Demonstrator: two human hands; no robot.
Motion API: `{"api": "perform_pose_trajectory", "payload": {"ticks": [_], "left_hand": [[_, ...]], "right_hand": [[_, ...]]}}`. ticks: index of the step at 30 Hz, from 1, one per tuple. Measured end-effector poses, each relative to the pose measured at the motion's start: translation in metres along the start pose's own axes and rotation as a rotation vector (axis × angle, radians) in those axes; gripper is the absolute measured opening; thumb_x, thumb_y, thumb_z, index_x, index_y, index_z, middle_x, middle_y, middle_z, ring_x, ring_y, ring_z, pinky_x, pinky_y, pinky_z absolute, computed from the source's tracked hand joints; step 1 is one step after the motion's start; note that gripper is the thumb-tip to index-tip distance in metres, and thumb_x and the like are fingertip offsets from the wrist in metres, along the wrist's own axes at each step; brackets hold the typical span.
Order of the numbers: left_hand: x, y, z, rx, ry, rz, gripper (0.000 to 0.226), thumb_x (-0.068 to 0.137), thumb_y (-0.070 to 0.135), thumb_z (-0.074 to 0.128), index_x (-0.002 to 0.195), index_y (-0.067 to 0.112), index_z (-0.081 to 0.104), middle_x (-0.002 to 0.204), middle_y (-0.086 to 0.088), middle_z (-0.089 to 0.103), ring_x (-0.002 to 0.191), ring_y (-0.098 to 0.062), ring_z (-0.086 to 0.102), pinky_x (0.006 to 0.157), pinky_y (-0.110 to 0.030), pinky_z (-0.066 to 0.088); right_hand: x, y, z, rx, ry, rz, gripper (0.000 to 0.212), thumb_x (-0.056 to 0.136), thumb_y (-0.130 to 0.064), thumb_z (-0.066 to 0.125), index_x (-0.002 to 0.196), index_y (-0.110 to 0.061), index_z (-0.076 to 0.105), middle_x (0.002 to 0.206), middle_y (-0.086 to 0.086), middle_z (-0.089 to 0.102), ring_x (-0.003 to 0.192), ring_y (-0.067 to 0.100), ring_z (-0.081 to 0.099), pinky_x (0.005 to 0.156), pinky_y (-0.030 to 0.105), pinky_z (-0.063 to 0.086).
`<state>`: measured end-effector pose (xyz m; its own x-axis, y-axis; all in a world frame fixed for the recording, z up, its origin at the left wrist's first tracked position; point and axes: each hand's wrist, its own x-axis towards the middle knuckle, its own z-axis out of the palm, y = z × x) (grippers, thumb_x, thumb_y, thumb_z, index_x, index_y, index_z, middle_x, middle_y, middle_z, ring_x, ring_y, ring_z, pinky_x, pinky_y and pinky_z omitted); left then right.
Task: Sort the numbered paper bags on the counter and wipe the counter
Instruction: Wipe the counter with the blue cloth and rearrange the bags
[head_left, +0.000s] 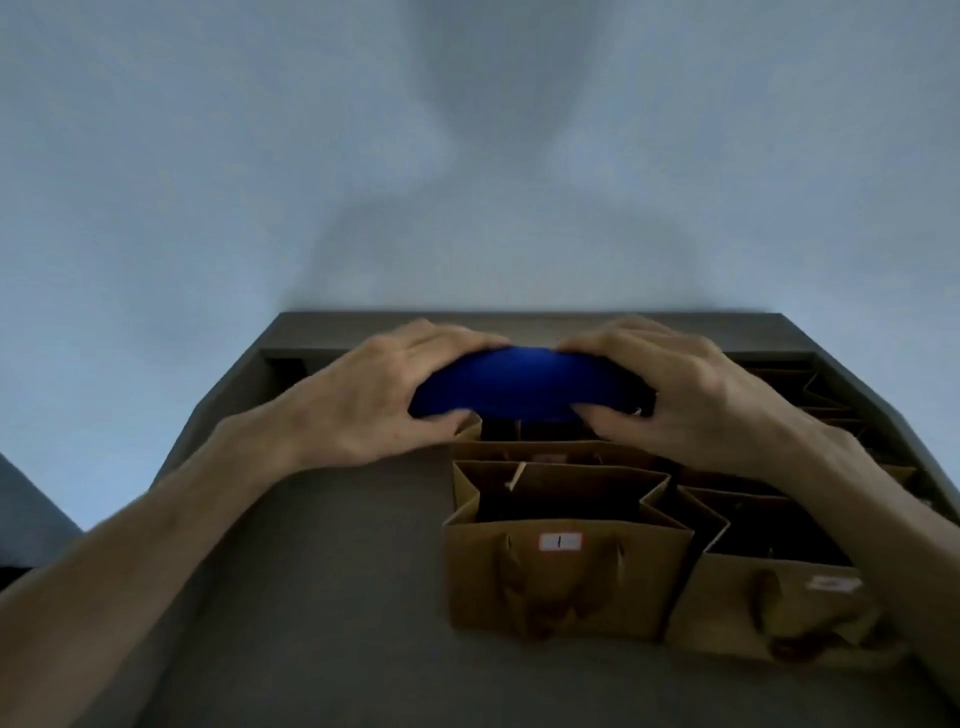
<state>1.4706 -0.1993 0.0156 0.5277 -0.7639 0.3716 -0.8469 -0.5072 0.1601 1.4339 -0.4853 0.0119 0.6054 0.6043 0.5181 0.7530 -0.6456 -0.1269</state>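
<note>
1. Gripping the blue cloth (519, 387) with both hands, I am holding it up above the far end of the bag rows: my left hand (374, 395) is curling round its left end, thumb underneath, and my right hand (670, 395) is doing the same at its right end.

2. I am seeing the paper bags standing on the right half of the counter (311, 545), in rows running away from me. The nearest one, the bag labelled 1 (566, 571), is standing open-mouthed at the front, and a second bag (769, 592) is sitting just beside it; its label is too blurred to read.

3. I am judging that wiping is the step in hand, and the left half of the counter is where the bare surface is showing.

4. I am aiming to bring the cloth down flat on that bare side, spreading it before pressing.

5. I am watching the open bag mouths below my hands, since a dragging cloth edge could tip them.
</note>
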Motion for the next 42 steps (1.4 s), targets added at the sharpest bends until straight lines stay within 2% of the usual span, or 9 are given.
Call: {"api": "perform_pose_trajectory", "payload": {"ticks": [3,8,14,19,27,30,33,36,42], "left_hand": [[0.041,-0.029,0.007,0.011,0.024,-0.071,0.061,0.089,0.025,0.063,0.143,0.028,0.036,0.124,0.018,0.043,0.105,0.013,0.044,0.089,-0.004,0.035],[0.099,-0.082,0.033,0.044,0.032,-0.086,0.054,0.091,0.017,0.06,0.141,0.021,0.041,0.13,0.0,0.056,0.112,-0.008,0.049,0.099,-0.031,0.042],[0.142,-0.119,0.068,0.05,0.035,-0.191,0.052,0.091,0.01,0.057,0.139,0.024,0.043,0.135,0.0,0.055,0.122,-0.016,0.048,0.105,-0.042,0.041],[0.147,-0.125,0.096,0.081,0.042,-0.252,0.054,0.092,0.008,0.056,0.142,0.023,0.042,0.142,-0.001,0.049,0.13,-0.019,0.042,0.112,-0.039,0.032],[0.129,-0.113,0.092,0.013,0.081,-0.328,0.056,0.093,0.028,0.059,0.144,0.021,0.038,0.148,-0.002,0.039,0.136,-0.018,0.034,0.115,-0.041,0.028],[0.102,-0.092,0.077,-0.104,0.187,-0.306,0.038,0.094,0.025,0.057,0.132,0.02,0.052,0.137,0.0,0.049,0.125,-0.009,0.043,0.108,-0.031,0.036],[0.065,-0.057,0.066,-0.183,0.2,-0.221,0.024,0.094,0.021,0.058,0.117,0.021,0.064,0.121,0.007,0.06,0.112,0.001,0.053,0.097,-0.015,0.04],[0.03,-0.024,0.064,-0.274,0.137,-0.182,0.023,0.093,0.023,0.057,0.114,0.024,0.065,0.118,0.013,0.059,0.111,0.001,0.055,0.094,-0.013,0.043],[0.0,0.0,0.089,-0.321,0.036,-0.126,0.023,0.092,0.025,0.059,0.115,0.027,0.065,0.128,0.016,0.054,0.124,0.005,0.046,0.102,-0.015,0.04]], "right_hand": [[0.024,0.037,0.004,-0.003,-0.016,0.099,0.047,0.088,-0.027,0.062,0.132,-0.016,0.05,0.113,0.0,0.061,0.092,0.003,0.055,0.085,0.022,0.049],[0.057,0.094,0.019,-0.063,-0.099,0.259,0.046,0.092,-0.022,0.059,0.135,-0.02,0.043,0.119,0.004,0.056,0.097,0.009,0.052,0.09,0.028,0.045],[0.081,0.141,0.046,-0.09,-0.119,0.378,0.04,0.093,-0.016,0.057,0.131,-0.019,0.044,0.121,0.008,0.058,0.098,0.017,0.056,0.087,0.033,0.048],[0.075,0.158,0.066,-0.062,-0.158,0.476,0.041,0.093,-0.016,0.057,0.131,-0.021,0.042,0.126,0.01,0.055,0.108,0.026,0.056,0.093,0.045,0.048],[0.06,0.148,0.063,-0.022,-0.17,0.505,0.053,0.093,-0.028,0.061,0.141,-0.022,0.04,0.146,0.003,0.041,0.135,0.02,0.034,0.11,0.04,0.032],[0.042,0.127,0.05,0.023,-0.061,0.48,0.037,0.093,-0.03,0.06,0.129,-0.023,0.053,0.137,0.001,0.051,0.126,0.015,0.044,0.105,0.035,0.037],[0.016,0.091,0.039,0.059,-0.002,0.387,0.013,0.093,-0.03,0.061,0.104,-0.025,0.066,0.108,-0.009,0.063,0.101,0.002,0.057,0.091,0.028,0.049],[-0.011,0.048,0.028,0.106,-0.064,0.337,0.013,0.093,-0.032,0.059,0.102,-0.027,0.068,0.101,-0.016,0.064,0.097,-0.001,0.06,0.083,0.018,0.05],[-0.051,-0.004,0.034,0.117,-0.331,0.338,0.024,0.087,-0.054,0.053,0.103,-0.041,0.064,0.122,-0.026,0.052,0.119,-0.01,0.041,0.093,0.01,0.038]]}}
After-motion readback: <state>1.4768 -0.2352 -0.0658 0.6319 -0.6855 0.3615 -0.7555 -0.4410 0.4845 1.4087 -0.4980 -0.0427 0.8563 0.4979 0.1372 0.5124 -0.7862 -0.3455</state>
